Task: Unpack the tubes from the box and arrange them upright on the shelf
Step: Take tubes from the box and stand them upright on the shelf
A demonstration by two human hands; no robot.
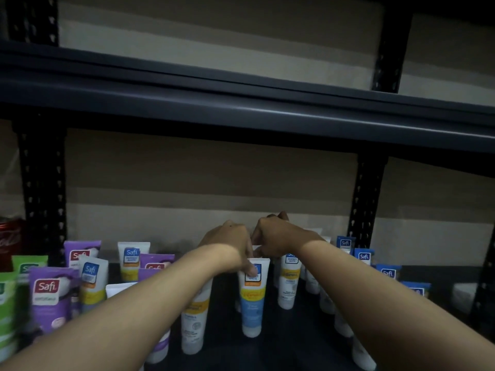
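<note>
Red soda can (9,239) tucked at the far left edge, half cut off. Plain beige wall (209,183) behind everything. Some pale blurry thing (464,293) far right, can't tell what.

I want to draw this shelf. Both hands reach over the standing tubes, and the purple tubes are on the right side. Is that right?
No. The head view shows the purple tubes on the left side, not the right. Both hands do reach over the standing tubes: the left hand pinches a blue-and-white tube, the right hand beside it.
</note>
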